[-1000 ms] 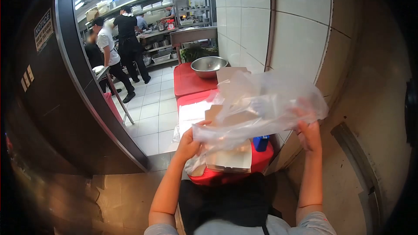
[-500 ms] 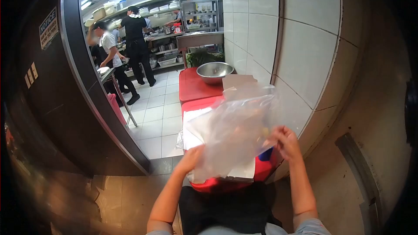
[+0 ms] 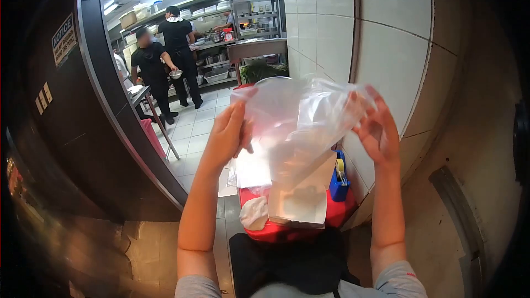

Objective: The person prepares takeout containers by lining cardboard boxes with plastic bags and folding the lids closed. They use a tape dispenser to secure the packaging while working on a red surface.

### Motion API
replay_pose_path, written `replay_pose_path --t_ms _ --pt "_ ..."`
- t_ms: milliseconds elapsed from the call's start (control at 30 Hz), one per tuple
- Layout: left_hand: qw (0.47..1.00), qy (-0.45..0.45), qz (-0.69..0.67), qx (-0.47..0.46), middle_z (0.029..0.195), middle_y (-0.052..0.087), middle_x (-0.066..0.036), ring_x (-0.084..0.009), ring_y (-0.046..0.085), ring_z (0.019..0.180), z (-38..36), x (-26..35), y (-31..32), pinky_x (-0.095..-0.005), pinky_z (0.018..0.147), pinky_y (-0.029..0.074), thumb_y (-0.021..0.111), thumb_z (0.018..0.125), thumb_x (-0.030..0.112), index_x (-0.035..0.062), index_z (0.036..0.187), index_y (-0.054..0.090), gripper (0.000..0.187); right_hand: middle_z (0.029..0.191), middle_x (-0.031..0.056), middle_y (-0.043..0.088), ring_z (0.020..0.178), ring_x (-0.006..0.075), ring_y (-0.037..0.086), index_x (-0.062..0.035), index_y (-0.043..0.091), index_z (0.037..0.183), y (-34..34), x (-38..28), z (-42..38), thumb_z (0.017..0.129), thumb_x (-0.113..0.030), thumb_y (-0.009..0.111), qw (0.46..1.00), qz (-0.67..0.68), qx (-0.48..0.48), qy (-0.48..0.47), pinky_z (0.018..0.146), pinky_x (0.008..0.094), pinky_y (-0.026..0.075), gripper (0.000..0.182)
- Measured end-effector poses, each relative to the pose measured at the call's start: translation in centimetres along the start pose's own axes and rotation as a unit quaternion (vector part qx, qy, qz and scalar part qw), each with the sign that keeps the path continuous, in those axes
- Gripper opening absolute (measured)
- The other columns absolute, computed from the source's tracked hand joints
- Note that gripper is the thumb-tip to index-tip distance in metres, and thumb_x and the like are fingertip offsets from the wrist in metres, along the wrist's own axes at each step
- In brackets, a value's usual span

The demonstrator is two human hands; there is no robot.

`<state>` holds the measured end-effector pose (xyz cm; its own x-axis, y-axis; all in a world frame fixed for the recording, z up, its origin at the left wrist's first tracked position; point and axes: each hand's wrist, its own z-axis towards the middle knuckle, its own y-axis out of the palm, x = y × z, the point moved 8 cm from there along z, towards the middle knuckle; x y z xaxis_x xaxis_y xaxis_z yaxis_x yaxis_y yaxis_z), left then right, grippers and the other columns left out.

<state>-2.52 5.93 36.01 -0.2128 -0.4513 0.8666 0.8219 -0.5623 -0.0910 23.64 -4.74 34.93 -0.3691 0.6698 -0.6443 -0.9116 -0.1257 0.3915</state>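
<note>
A clear plastic bag [image 3: 298,113] is stretched between my two hands, above a red surface [image 3: 345,212]. My left hand [image 3: 232,129] pinches the bag's upper left corner. At its right side, my right hand [image 3: 378,124] grips the bag with curled fingers. Below the bag sits an open cardboard box [image 3: 298,204], partly seen through the plastic. White paper [image 3: 253,168] lies left of the box, and a crumpled white cloth or tissue [image 3: 254,213] is at the box's left edge. To the right stands a blue tape dispenser [image 3: 339,179].
A tiled wall [image 3: 386,66] rises on the right and a dark door frame [image 3: 105,94] on the left. Beyond, one person in black [image 3: 152,63] holds a metal bowl [image 3: 175,74], near another person in black [image 3: 178,38]. Steel shelves [image 3: 256,16] stand behind.
Both hands have risen with the bag, uncovering the box, the crumpled white item and the tape dispenser. In the background, a person in black with a bowl now stands where one in white was.
</note>
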Motion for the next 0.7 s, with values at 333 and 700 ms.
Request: replay_pose_path --t_ms 333,700 --pt "0.995 -0.069 0.046 0.061 0.042 0.034 0.004 -0.0047 0.028 0.032 -5.5 -9.5 -2.2 -0.0208 0.037 0.037 0.028 0.100 0.041 0.0066 0.136 0.040 0.052 0.073 0.0037 0.057 0.068 0.0170 0.059 -0.0066 0.053 0.092 -7.2 4.9 -5.6 0.089 -0.013 0.056 0.974 -0.061 0.188 0.107 0.063 0.0323 0.053 0.007" --pt "0.909 -0.399 -0.107 0.056 0.048 0.039 0.001 -0.0072 0.035 0.037 -21.5 -26.3 0.7 -0.0221 0.039 0.038 0.035 0.099 0.034 0.0064 0.125 0.052 0.041 0.075 0.0072 0.065 0.061 0.0172 0.064 -0.0052 0.062 0.090 -12.6 16.0 -24.1 0.086 -0.009 0.055 0.857 -0.071 0.300 0.413 0.057 0.0317 0.055 0.009"
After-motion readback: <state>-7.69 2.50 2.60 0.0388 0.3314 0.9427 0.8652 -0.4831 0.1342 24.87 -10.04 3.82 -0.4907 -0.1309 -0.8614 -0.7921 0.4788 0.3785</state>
